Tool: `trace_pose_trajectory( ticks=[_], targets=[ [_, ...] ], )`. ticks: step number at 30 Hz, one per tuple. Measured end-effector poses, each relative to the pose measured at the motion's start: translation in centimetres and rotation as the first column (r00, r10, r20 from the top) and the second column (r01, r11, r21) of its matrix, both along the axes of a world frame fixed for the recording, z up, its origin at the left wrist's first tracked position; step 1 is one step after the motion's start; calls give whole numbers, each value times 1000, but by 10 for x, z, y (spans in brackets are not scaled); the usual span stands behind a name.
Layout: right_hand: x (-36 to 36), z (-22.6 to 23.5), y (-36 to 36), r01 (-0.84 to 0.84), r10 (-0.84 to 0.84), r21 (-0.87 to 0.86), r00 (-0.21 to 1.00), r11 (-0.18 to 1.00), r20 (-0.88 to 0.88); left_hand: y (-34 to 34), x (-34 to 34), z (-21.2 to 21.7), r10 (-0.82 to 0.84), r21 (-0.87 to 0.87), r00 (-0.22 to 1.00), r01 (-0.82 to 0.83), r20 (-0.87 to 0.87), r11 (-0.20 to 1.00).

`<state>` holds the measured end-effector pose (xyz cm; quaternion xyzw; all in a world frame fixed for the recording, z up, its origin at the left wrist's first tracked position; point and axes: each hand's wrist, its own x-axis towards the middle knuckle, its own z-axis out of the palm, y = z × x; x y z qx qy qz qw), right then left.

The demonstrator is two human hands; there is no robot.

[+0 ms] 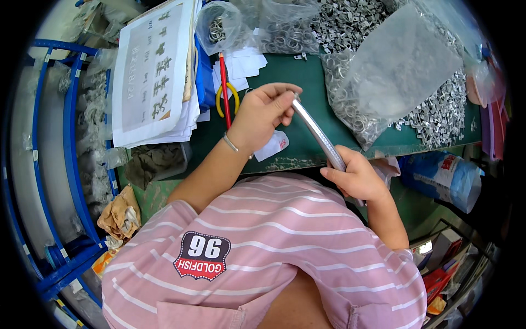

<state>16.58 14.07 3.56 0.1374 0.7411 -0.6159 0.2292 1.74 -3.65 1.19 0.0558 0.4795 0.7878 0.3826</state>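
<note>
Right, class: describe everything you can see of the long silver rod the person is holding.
The rod is long, thin and silvery, metal by its shine, and looks made of many small pieces stacked along it. It slants from upper left to lower right above the green table. The left hand pinches its upper end with the fingertips; the right hand wraps its lower end, hiding that tip.

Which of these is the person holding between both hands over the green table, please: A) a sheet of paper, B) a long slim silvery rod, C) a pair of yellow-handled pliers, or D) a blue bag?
B: the left hand pinches the upper end and the right hand grips the lower end of the long silvery rod.
</note>
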Motion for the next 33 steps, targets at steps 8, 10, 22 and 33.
trace_pose_trajectory(
  ticks=[8,10,22,33],
  targets=[
    [-14,4,-12,-68,93,133,977,989,-190,5,31,-16,-191,-22,920,196,-343,980],
    [-13,2,-12,-70,94,124,975,990,-203,4,30,-19,-164,2,837,194,-522,981],
    [1,2,12,133,-107,-213,986,968,129,-25,-28,-2,-382,-604,468,-624,-797,495],
    [-3,11,11,71,-53,-156,992,985,114,-14,-21,6,-40,-132,986,18,-163,991]
  ],
)
